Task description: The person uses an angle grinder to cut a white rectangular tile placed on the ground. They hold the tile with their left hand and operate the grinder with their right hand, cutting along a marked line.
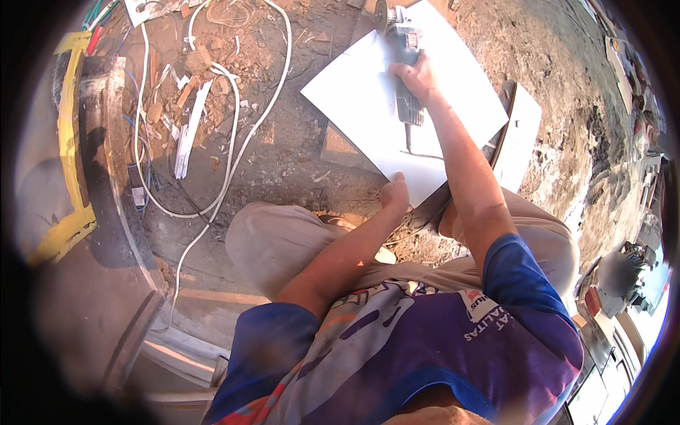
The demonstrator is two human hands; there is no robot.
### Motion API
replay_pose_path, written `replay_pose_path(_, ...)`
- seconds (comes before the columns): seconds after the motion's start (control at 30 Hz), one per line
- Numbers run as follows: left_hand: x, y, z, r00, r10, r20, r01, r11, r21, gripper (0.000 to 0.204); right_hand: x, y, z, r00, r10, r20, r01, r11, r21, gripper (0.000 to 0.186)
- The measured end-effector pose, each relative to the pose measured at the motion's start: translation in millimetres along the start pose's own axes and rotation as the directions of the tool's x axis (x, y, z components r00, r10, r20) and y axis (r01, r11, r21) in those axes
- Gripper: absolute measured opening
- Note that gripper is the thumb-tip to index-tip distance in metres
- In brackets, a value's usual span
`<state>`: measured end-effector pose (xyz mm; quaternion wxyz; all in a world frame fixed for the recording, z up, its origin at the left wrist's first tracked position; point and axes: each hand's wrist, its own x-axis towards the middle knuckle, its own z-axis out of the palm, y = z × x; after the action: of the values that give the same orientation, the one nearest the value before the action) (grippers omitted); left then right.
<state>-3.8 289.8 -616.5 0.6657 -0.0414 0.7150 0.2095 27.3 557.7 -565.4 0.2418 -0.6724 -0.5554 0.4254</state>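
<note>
A flat white panel (347,88) lies on the ground in front of my crossed legs, bright in the sunlight. My right hand (418,78) is wrapped round the body of an angle grinder (405,48), which is over the panel. The grinder's disc (382,15) points toward the panel's far edge; whether it touches the panel, I cannot tell. From the tool's near end a dark cord runs across the white surface. My left hand (397,193) grips the panel's near edge, thumb on top and the other fingers mostly hidden.
A white cable (234,152) loops over the dirt on the left, among broken bricks (198,60) and a white strip (191,131). Another white board (520,127) lies to the right. Yellow tape (67,134) marks a dark-edged structure at far left.
</note>
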Motion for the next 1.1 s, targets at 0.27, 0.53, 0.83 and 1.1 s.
replay_pose_path(0.27, 48.2, -37.7, 12.0, 0.999, 0.04, 0.037, -0.036, 0.995, -0.098, 0.059, -11.8, -15.7, 15.9, 1.0, 0.006, 0.01, -0.007, 0.997, 0.081, 0.071)
replay_pose_path(0.53, 5.4, -0.8, 16.7, 0.998, -0.027, 0.048, 0.014, 0.968, 0.252, 0.059, -16.0, -4.1, 17.4, 0.999, 0.034, -0.043, -0.031, 0.997, 0.072, 0.073)
replay_pose_path(0.83, -32.1, -5.2, 0.2, 0.901, 0.253, 0.353, -0.371, 0.87, 0.324, 0.055, -34.3, -14.6, 10.4, 0.997, 0.077, -0.023, -0.074, 0.989, 0.128, 0.074)
replay_pose_path(1.1, -2.9, 16.0, 24.6, 0.952, -0.097, 0.292, 0.14, 0.981, -0.131, 0.053, -31.2, -12.9, 8.7, 0.996, 0.074, -0.045, -0.069, 0.993, 0.097, 0.08)
